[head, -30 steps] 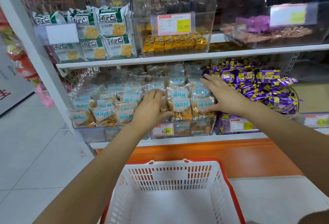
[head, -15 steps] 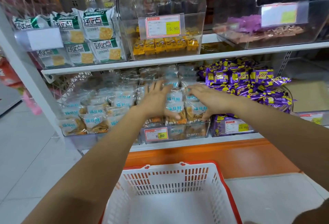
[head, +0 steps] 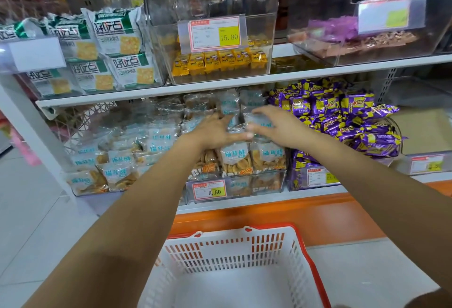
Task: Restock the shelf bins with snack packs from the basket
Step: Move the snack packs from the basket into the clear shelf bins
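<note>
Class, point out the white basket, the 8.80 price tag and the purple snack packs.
white basket [head: 232, 265]: head view, back wall.
8.80 price tag [head: 210, 190]: head view, tag centre.
purple snack packs [head: 342, 117]: head view, middle of pile.

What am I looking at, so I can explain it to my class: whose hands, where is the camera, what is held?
No machine here: a person wears a wide-angle camera on the head, looking down at two bare arms. The left hand lies flat on the clear snack packs piled in the shelf bin; the right hand pinches one of them between thumb and fingers. Purple packs sit to the right, yellow packs and green-and-white bags on the shelf above. The white basket below shows no packs in its visible part.
</note>
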`<state>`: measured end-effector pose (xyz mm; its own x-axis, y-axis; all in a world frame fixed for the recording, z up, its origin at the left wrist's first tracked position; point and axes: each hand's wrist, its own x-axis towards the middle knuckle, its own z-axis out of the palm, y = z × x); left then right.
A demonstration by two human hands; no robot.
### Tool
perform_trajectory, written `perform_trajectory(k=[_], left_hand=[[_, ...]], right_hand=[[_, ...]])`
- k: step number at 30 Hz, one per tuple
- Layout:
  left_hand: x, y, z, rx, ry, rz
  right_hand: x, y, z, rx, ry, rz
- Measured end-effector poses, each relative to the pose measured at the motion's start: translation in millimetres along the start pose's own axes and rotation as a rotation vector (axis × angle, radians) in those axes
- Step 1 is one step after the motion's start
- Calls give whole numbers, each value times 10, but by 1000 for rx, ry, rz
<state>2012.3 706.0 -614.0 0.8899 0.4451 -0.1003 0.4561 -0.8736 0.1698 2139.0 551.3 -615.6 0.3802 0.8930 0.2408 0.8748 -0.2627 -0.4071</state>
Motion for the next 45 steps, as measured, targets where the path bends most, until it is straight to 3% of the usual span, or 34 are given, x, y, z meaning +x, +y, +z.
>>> perform_trajectory(k=[2, 9, 14, 17, 25, 33, 40, 45], left_hand=[[5, 31, 5, 31, -19, 27], [-127, 69, -74, 165, -233, 89], [2, 47, -17, 156, -187, 65], [46, 22, -84, 133, -249, 58], [-43, 35, -98, 110, -331, 56], [-199, 76, 52, 266, -72, 138], [-60, 302, 103, 403, -122, 40], [-109, 252, 124, 460, -179, 77]], right_hand=[[159, -7, 21, -60, 49, -13], [657, -55, 22, -129, -220, 35], [658, -84, -42, -111, -113, 32], [441, -8, -83, -113, -85, -28], [-60, 202, -147, -254, -448, -41], [-11, 273, -24, -392, -365, -100], [-63, 214, -13, -417, -328, -97], [-78, 236, 5, -408, -314, -93]])
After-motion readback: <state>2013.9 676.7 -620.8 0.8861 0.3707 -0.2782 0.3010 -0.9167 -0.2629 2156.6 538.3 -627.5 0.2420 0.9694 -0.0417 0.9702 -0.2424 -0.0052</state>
